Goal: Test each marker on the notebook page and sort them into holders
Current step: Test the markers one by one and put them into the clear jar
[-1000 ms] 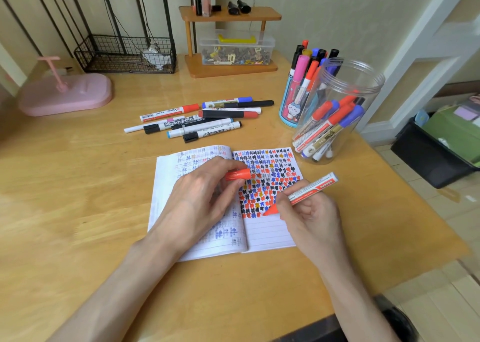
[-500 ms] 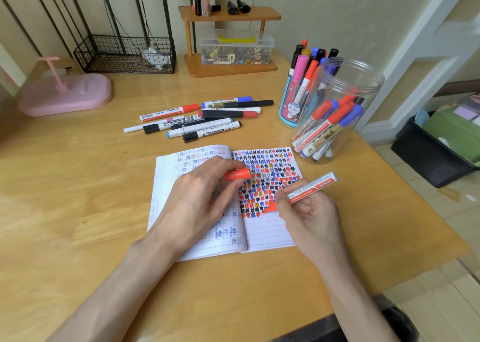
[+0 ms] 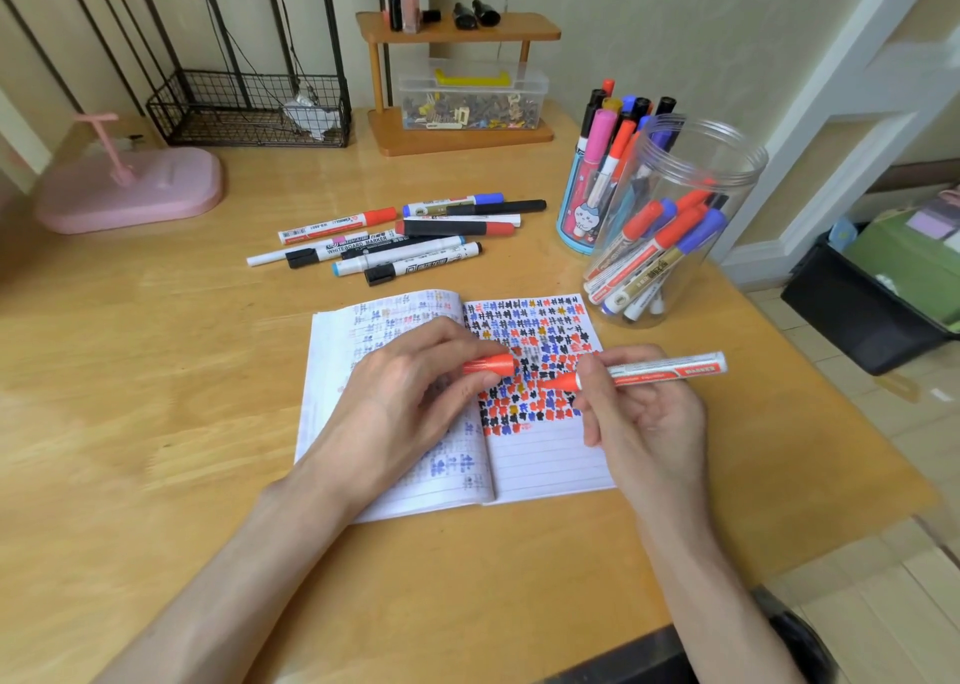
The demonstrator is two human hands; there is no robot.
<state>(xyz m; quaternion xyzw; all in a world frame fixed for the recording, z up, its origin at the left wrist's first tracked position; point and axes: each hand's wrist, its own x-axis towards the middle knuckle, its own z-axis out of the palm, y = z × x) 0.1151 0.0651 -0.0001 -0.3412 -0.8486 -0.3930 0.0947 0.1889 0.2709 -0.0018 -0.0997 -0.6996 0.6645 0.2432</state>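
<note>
While your left hand [image 3: 410, 397] holds the red cap [image 3: 488, 365] over the notebook [image 3: 550, 465], your right hand [image 3: 639, 413] grips the uncapped red marker [image 3: 660, 371], its tip near the cap. Loose markers [image 3: 410, 257] lie beyond, and the clear jar [image 3: 727, 179] stands near the right edge of the tabletop [image 3: 156, 371].

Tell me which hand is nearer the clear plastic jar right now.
Right. The right hand, gripping the uncapped red marker, is just in front of the clear plastic jar; the left hand, pinching the red cap, lies farther left over the notebook.
</note>
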